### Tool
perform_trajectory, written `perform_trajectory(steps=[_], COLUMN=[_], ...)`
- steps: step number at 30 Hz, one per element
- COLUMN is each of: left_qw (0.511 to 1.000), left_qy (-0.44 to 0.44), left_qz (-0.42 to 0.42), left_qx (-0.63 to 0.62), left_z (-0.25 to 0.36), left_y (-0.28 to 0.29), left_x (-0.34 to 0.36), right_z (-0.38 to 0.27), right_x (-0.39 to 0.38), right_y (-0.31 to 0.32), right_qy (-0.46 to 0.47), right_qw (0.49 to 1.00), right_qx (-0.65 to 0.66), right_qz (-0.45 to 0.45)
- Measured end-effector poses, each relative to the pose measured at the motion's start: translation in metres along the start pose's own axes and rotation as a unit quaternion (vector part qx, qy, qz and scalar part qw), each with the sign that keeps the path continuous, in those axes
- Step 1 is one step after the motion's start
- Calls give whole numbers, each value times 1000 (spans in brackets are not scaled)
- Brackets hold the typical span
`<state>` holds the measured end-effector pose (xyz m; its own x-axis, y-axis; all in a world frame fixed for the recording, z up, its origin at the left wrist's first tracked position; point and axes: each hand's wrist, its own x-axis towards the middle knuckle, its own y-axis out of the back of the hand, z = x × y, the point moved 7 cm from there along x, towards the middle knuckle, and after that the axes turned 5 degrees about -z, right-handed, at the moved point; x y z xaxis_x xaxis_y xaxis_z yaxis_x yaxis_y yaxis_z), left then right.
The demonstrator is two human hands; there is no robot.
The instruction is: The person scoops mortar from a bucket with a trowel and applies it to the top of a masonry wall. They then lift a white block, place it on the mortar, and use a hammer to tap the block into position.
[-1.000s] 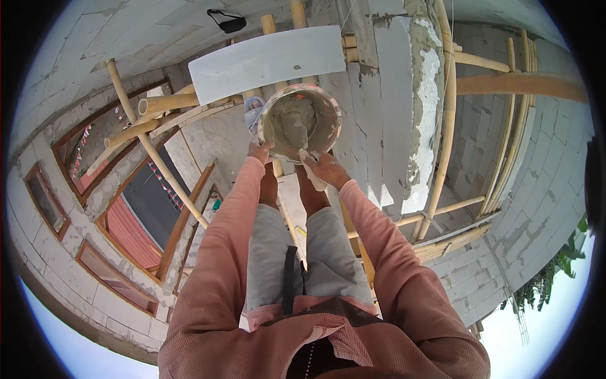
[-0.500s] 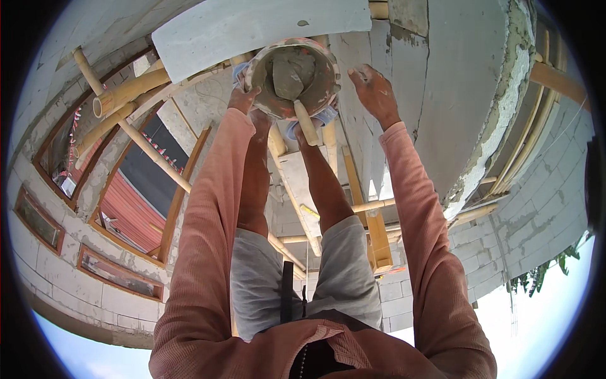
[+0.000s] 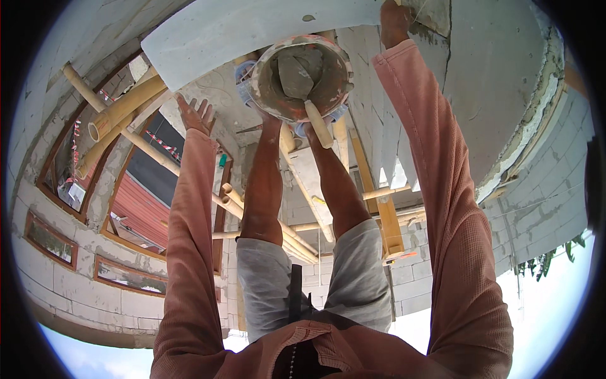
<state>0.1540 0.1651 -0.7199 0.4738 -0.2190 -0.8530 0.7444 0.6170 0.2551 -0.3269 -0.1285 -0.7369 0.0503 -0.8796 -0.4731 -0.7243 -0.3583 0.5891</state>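
My left hand (image 3: pixel 194 115) is held out with its fingers spread and nothing in it, just below the left part of a long pale board (image 3: pixel 252 35). At the top edge of the view my right hand (image 3: pixel 395 25) is closed beside the board's right end. Its fingertips are hidden, and a thin line shows near it. Between my arms, over my feet, stands a mortar-smeared bucket (image 3: pixel 346 72) with grey mortar (image 3: pixel 309 60) inside. A trowel (image 3: pixel 319 124) lies in it, blade on the mortar, pale handle over the near rim.
Bamboo poles (image 3: pixel 126 107) jut in at the left, by wood-framed windows (image 3: pixel 136 189) in a block wall. A grey wall panel (image 3: pixel 492 76) with a rough mortar edge fills the right. Below my legs are bamboo poles (image 3: pixel 303 226) and a wooden beam (image 3: pixel 389 224).
My left hand has let go of the bucket's rim and moved left, opening out. My right hand has moved up and slightly right, to the board's right end.
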Motion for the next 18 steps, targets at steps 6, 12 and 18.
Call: perform_trajectory(steps=[6,12,18], left_qw=[995,984,958], left_qy=[-74,-107,-144], left_qz=[47,-142,-216], left_qx=[43,-20,-120], left_z=[38,69,84], left_y=[49,1,-16], left_x=[112,134,125], right_z=[81,62,52], right_x=[8,13,19], right_y=[-14,-51,-46], right_qy=[38,-45,24], right_qw=[999,895,865], right_qx=[15,417,473], right_qz=[-31,-149,-165])
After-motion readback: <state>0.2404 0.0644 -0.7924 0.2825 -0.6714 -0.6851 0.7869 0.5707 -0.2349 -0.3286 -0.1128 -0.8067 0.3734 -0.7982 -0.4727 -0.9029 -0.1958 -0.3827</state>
